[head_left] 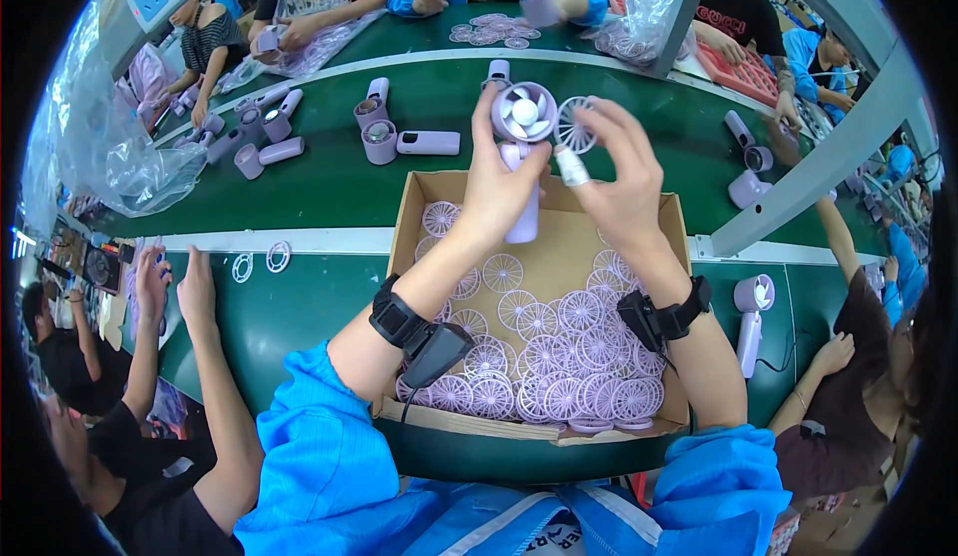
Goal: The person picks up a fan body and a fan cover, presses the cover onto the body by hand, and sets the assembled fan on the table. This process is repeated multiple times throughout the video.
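Note:
My left hand (504,172) is closed round a lilac handheld fan (519,202) above the far end of an open cardboard box. White blades show in the fan's round head, which has no grille over its front. Just to the right, my right hand (624,162) pinches a round spoked fan grille (576,125) close to the head, apart from it by a narrow gap. A white cover (571,167) wraps the tip of my right thumb. Below my forearms, many loose lilac grilles (584,351) lie heaped in the box (539,227), thickest at its near side.
More lilac fans (429,143) lie on the green conveyor belt (319,182) beyond the box. A metal post (788,197) slants across the right side. On the near table rest two rings (278,256) at left and another fan (748,326) at right. Several people work around me.

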Tool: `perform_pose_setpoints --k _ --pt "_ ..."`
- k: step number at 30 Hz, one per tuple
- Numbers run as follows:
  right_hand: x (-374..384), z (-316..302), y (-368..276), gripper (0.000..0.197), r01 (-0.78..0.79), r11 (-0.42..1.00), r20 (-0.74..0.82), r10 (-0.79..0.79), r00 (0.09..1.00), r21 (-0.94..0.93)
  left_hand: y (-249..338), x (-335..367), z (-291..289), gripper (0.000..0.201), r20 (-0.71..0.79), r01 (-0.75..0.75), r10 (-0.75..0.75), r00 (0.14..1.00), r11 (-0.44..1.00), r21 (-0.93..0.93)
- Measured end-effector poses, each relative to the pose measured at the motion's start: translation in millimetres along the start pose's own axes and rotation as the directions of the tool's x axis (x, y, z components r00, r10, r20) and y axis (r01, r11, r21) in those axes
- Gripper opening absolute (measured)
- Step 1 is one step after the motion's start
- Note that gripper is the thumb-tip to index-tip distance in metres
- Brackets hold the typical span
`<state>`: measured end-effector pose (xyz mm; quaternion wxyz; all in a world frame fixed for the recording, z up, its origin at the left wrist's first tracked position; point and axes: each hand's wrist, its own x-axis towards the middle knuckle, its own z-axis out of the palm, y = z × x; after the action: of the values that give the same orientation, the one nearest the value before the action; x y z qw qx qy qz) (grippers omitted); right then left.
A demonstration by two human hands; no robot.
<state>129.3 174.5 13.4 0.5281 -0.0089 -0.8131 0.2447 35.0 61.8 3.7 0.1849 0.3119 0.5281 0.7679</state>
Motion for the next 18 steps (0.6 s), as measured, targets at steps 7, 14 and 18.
perform_pose_setpoints --k 7,14,18 --pt "2.6 -3.1 -2.4 0.044 0.159 0.977 0.063 -0.151 0.986 -0.144 -19.3 -1.3 7.0 0.084 0.119 -0.218 0.193 0.974 0.941 0.260" --pt "2.7 -3.4 -6.7 0.044 0.189 0.970 0.065 -0.181 0.981 -0.155 -17.0 -4.3 6.1 0.085 0.134 -0.211 0.176 0.975 0.926 0.315" --pt "-0.8 -2.3 -5.6 0.044 0.191 0.969 0.075 -0.181 0.981 -0.159 -16.2 -6.4 5.6 0.086 0.132 -0.204 0.167 0.977 0.909 0.362"
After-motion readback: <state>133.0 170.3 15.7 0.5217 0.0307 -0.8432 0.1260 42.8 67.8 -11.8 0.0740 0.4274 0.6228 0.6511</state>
